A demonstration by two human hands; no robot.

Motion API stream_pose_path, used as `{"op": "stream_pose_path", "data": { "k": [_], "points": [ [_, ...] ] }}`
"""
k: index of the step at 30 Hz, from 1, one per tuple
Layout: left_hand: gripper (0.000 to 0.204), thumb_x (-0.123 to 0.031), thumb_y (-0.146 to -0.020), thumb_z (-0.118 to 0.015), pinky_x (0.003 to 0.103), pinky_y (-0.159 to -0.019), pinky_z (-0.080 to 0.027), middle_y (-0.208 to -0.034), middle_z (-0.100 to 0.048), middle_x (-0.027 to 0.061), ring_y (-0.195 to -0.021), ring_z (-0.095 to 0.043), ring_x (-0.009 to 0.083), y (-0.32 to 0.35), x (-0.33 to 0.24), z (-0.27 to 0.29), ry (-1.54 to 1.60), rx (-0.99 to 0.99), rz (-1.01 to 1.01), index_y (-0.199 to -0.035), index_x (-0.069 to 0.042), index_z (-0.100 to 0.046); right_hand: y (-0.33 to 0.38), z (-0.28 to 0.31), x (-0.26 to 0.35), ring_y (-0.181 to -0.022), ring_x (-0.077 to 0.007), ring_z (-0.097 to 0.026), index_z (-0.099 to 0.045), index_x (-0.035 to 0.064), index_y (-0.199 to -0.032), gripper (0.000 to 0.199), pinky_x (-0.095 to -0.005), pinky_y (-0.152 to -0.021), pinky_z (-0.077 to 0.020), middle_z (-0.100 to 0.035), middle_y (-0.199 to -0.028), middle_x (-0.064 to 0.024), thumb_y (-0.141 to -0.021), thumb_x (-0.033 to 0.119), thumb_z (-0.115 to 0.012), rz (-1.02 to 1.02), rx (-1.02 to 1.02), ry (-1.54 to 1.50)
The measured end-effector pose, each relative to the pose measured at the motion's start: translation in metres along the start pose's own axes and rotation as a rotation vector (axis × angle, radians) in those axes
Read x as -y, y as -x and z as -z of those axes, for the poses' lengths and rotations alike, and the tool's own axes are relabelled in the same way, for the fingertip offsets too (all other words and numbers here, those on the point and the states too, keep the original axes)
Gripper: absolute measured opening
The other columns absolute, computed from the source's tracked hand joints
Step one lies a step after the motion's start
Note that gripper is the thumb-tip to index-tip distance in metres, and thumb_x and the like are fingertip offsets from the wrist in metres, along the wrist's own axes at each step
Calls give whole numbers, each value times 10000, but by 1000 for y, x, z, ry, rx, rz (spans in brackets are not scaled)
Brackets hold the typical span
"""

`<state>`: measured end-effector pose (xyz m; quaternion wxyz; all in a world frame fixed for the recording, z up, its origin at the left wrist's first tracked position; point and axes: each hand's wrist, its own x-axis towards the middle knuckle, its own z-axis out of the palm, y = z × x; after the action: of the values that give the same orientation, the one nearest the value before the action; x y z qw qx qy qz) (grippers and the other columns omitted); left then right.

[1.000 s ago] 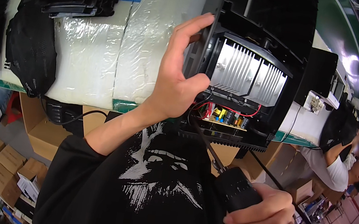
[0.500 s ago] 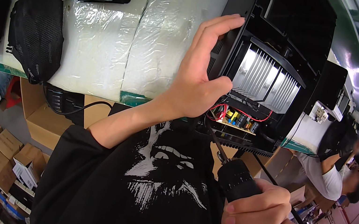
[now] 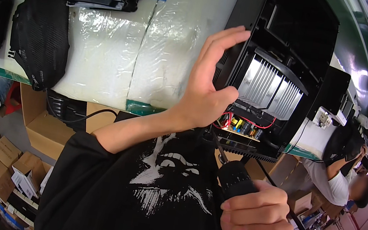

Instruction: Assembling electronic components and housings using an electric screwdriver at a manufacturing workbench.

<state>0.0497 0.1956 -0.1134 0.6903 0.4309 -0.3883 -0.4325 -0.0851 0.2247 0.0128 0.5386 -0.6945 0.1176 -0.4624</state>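
Compared with a second ago, the driver (image 3: 234,179) sits nearer the near edge of the case (image 3: 298,41) and further to the left, while the left hand keeps its place on the case's left wall. Open-topped and black, the case lies on the wrapped table (image 3: 101,57). Right hand (image 3: 261,218): fingers clamped around the driver, on the near side of the case. Its bit (image 3: 219,145) slants up toward the case's near left corner; whether the tip touches, I cannot tell. Left hand (image 3: 207,92): thumb and fingers apart, spread along the case's left wall. Within the case are a silver heatsink (image 3: 258,81) and, nearer the person, a circuit board (image 3: 242,127) with a red wire (image 3: 267,125). Well left of the case lies a black mesh bag (image 3: 41,37).
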Motion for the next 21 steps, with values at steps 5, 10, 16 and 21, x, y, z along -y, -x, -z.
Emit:
{"op": "stream_pose_path", "data": {
  "k": [5, 10, 16, 21],
  "points": [
    [678, 109, -569, -425, 330, -1068, -218, -1308, -373, 147, -1257, -334, 263, 0, -2, -4, 109, -45, 44, -1236, -12, -425, 3, -8, -13, -488, -251, -578, -531, -30, -700, 222, -227, -367, -406, -590, -605, -157, -560, -102, -688, 73, -56, -54],
    [681, 121, -565, -423, 331, -1069, -216, -1297, -382, 151, -1254, -337, 264, 2, 0, -3, 134, -56, 22, -1233, -10, -419, 2, -20, -23, -485, -254, -576, -527, -30, -695, 229, -243, -387, -442, -593, -617, -162, -557, -89, -700, 144, -127, 1],
    [675, 127, -568, -424, 331, -1068, -220, -1292, -389, 150, -1251, -342, 265, 0, -5, -1, 144, -51, 48, -1232, 1, -413, -8, -15, -18, -522, -290, -582, -531, -45, -750, 209, -295, -440, -475, -598, -671, -183, -641, 67, -670, 41, -11, -95],
    [672, 126, -577, -434, 334, -1067, -226, -1279, -402, 154, -1245, -351, 270, 0, -5, 0, 75, -53, 0, -1238, 9, -404, -15, -9, -16, -560, -325, -589, -536, -61, -806, 308, -343, -489, -498, -602, -721, -204, -725, 218, -637, -70, 112, -188]
  ]
}}
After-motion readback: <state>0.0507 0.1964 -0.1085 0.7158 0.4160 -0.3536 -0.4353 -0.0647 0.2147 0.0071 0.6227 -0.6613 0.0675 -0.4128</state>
